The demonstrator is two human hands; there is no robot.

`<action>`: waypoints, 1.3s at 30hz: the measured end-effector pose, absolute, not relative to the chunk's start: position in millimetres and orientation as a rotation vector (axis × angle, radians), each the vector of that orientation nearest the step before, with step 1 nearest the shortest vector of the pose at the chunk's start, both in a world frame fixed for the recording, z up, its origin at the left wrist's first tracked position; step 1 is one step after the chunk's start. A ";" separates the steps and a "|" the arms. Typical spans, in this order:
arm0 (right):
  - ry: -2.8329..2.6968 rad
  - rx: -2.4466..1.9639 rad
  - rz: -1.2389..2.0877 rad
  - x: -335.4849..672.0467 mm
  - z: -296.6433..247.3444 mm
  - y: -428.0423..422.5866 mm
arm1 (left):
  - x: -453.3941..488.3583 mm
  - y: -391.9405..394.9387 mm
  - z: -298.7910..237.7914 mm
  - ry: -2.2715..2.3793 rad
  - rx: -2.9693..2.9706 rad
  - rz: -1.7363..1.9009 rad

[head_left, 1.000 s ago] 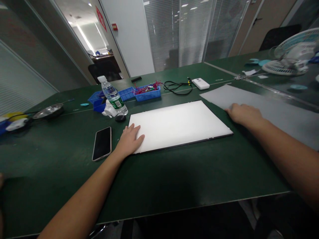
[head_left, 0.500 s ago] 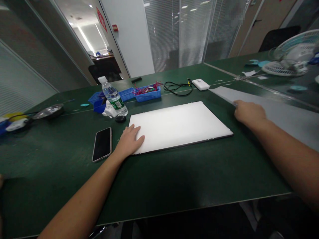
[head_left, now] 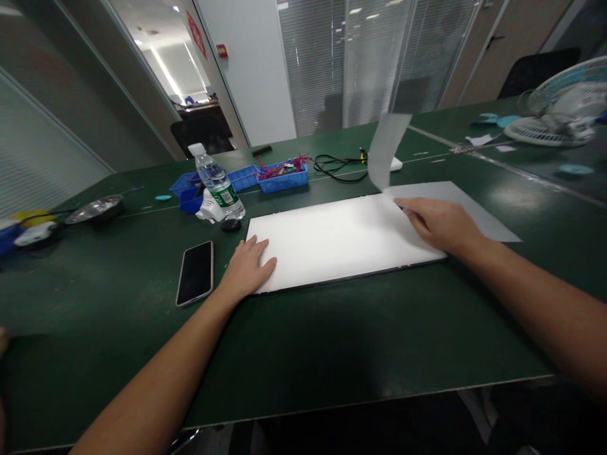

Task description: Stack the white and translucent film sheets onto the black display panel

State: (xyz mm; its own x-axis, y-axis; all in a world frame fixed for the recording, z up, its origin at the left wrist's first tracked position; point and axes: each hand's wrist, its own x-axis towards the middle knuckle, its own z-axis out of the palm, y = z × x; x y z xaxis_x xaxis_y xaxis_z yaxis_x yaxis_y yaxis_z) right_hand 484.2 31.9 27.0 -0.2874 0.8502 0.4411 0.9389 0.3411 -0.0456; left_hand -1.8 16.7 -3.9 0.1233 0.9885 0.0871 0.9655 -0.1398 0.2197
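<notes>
A flat white panel (head_left: 322,243) with a thin black edge lies on the green table. My left hand (head_left: 249,265) rests spread on its near left corner. At the panel's far right corner, my right hand (head_left: 436,222) is closed with thumb and forefinger pinched. A translucent film (head_left: 387,148) curls upward just beyond those fingertips. To the right of the panel, a pale translucent sheet (head_left: 478,207) lies partly behind my right hand. Whether curl and sheet are one piece, I cannot tell.
Left of the panel lies a phone (head_left: 195,273). Behind it stand a water bottle (head_left: 219,183) and a blue tray (head_left: 283,180) of wires. A black cable (head_left: 339,169) lies farther back. A white fan (head_left: 550,120) is at far right.
My right hand has moved left, from beyond the panel to its far right corner. Film now curls upright there, and a sheet lies to its right. My left hand stays put.
</notes>
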 end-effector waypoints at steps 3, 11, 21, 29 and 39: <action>-2.537 -1.369 -0.256 468.5 19.8 29.7 | -2.3 17.7 -5.2 1.964 2.309 0.338; -2.711 -1.019 -0.271 438.3 17.8 17.8 | -4.8 18.9 -8.4 1.939 2.289 0.409; -2.577 -0.862 0.051 437.0 19.7 16.9 | -2.5 17.9 -2.8 1.917 2.251 0.422; -1.839 -2.190 -0.278 505.7 29.4 45.4 | -4.0 19.7 -7.2 1.965 2.283 0.381; -1.710 -2.239 0.062 519.2 23.8 54.2 | -7.4 21.4 -6.4 1.909 2.295 0.406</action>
